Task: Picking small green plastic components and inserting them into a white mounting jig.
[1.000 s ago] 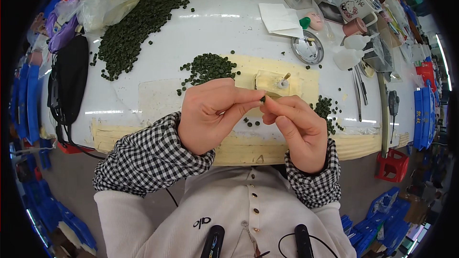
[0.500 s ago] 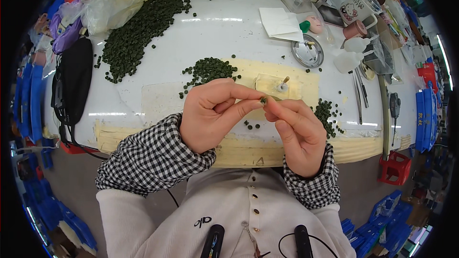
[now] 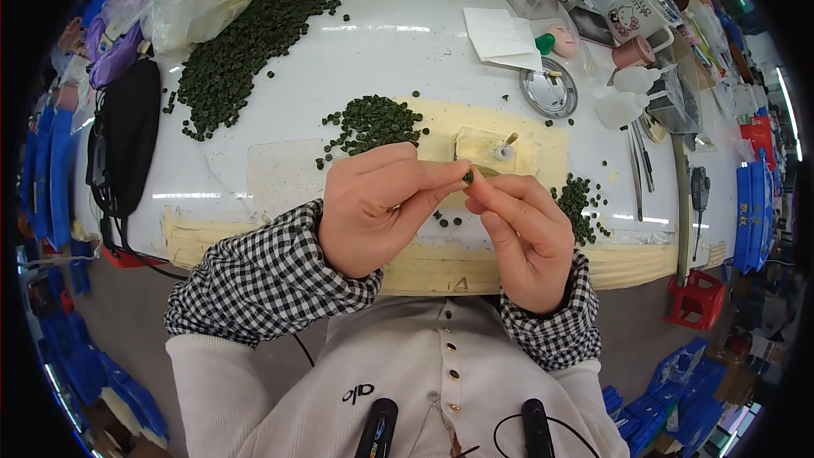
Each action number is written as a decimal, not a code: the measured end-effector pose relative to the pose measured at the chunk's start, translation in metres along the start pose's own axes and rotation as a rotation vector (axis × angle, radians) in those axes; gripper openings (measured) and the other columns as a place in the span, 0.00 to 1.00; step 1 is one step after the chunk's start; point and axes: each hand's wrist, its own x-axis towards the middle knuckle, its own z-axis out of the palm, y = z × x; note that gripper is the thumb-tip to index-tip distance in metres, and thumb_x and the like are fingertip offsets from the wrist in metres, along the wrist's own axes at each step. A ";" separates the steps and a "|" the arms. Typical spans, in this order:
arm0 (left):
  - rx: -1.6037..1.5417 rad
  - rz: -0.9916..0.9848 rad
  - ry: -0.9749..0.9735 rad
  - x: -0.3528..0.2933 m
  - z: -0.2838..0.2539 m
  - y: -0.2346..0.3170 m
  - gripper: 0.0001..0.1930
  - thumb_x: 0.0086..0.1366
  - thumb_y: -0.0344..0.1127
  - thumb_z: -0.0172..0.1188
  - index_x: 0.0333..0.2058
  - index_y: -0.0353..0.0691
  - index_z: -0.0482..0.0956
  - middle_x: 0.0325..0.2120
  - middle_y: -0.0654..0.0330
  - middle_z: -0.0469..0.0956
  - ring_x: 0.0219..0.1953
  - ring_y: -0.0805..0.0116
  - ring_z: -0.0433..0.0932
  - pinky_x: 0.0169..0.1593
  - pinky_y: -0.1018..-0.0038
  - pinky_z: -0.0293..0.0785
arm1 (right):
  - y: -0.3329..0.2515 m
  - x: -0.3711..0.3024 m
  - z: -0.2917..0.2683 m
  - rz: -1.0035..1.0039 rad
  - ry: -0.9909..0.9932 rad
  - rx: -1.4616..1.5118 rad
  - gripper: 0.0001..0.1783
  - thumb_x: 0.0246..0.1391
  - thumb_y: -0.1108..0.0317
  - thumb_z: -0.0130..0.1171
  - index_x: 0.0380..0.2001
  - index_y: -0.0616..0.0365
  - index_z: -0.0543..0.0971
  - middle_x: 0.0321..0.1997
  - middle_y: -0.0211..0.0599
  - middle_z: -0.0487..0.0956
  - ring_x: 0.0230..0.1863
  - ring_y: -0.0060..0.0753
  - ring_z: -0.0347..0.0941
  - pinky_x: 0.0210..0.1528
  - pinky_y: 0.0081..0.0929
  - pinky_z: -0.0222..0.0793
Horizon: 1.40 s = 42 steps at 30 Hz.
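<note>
Between my fingertips, over the front of the table, is a small dark green round piece (image 3: 468,176). My left hand (image 3: 373,203) pinches it between thumb and index finger. From the other side my right hand (image 3: 530,233) closes its fingertips on the same piece; its remaining fingers are curled. Just beyond the hands, a small yellowish block (image 3: 487,151) carries a white nozzle-like tip (image 3: 504,153) and a short brown stick. A small pile of the same green pieces (image 3: 373,123) lies behind my left hand, and another cluster (image 3: 577,202) is right of my right hand.
A large heap of green pieces (image 3: 233,59) spreads at the back left, beside a black pouch (image 3: 136,136). Toward the right are a round metal lid (image 3: 549,100), folded white tissue (image 3: 500,34), white squeeze bottles (image 3: 623,108), tweezers (image 3: 636,174) and a mug (image 3: 632,17).
My left hand has tilted slightly, with its fingers drawn straighter around the green piece. Both hands stay together at the same place.
</note>
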 end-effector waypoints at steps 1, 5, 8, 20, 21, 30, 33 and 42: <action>0.015 0.011 -0.004 0.000 0.000 0.001 0.14 0.54 0.20 0.63 0.40 0.37 0.81 0.14 0.64 0.65 0.16 0.76 0.61 0.20 0.79 0.56 | 0.000 0.000 0.000 0.004 0.000 0.017 0.17 0.54 0.82 0.53 0.49 0.64 0.76 0.43 0.43 0.76 0.39 0.31 0.75 0.41 0.20 0.71; 0.044 0.048 -0.020 0.000 -0.002 0.000 0.14 0.54 0.20 0.63 0.41 0.37 0.81 0.13 0.64 0.64 0.15 0.76 0.60 0.19 0.79 0.55 | -0.001 0.000 -0.001 0.052 -0.010 0.094 0.16 0.56 0.81 0.51 0.49 0.64 0.75 0.42 0.42 0.76 0.40 0.31 0.76 0.42 0.20 0.72; 0.046 0.048 -0.031 0.001 -0.001 0.000 0.14 0.54 0.20 0.63 0.41 0.38 0.81 0.13 0.64 0.64 0.15 0.76 0.60 0.19 0.79 0.55 | 0.000 -0.002 -0.002 0.055 -0.015 0.106 0.16 0.56 0.80 0.51 0.49 0.64 0.75 0.41 0.41 0.76 0.40 0.30 0.76 0.42 0.20 0.72; -0.058 -0.080 -0.031 0.002 0.002 -0.001 0.11 0.54 0.21 0.63 0.38 0.37 0.82 0.13 0.67 0.64 0.16 0.79 0.58 0.21 0.80 0.53 | 0.001 -0.002 -0.003 -0.007 0.026 -0.015 0.17 0.54 0.81 0.54 0.48 0.64 0.76 0.38 0.41 0.76 0.35 0.28 0.75 0.35 0.18 0.71; -0.051 -0.068 -0.029 0.002 0.003 -0.002 0.11 0.54 0.21 0.63 0.38 0.37 0.82 0.13 0.67 0.63 0.16 0.79 0.58 0.21 0.80 0.52 | 0.001 -0.001 -0.004 -0.012 0.025 -0.026 0.17 0.53 0.81 0.54 0.48 0.65 0.76 0.38 0.41 0.76 0.34 0.28 0.74 0.35 0.18 0.70; -0.162 -0.270 -0.008 -0.001 0.006 0.001 0.10 0.56 0.21 0.61 0.38 0.35 0.81 0.13 0.72 0.57 0.18 0.83 0.54 0.23 0.82 0.51 | -0.001 0.001 0.005 -0.128 0.081 -0.166 0.21 0.48 0.83 0.57 0.49 0.67 0.74 0.38 0.44 0.75 0.33 0.36 0.74 0.33 0.22 0.71; -0.186 -0.305 0.023 -0.002 0.009 0.005 0.11 0.57 0.22 0.60 0.40 0.35 0.81 0.14 0.72 0.55 0.17 0.84 0.54 0.23 0.83 0.51 | 0.001 0.002 0.007 -0.168 0.104 -0.230 0.22 0.48 0.83 0.57 0.49 0.68 0.74 0.38 0.44 0.75 0.33 0.37 0.74 0.34 0.24 0.72; -0.086 -0.144 -0.016 -0.012 0.011 0.004 0.18 0.57 0.17 0.56 0.48 0.33 0.76 0.14 0.69 0.58 0.17 0.81 0.54 0.22 0.83 0.52 | 0.003 0.003 0.010 -0.190 0.150 -0.114 0.23 0.46 0.83 0.56 0.49 0.67 0.73 0.37 0.43 0.73 0.33 0.38 0.73 0.34 0.24 0.71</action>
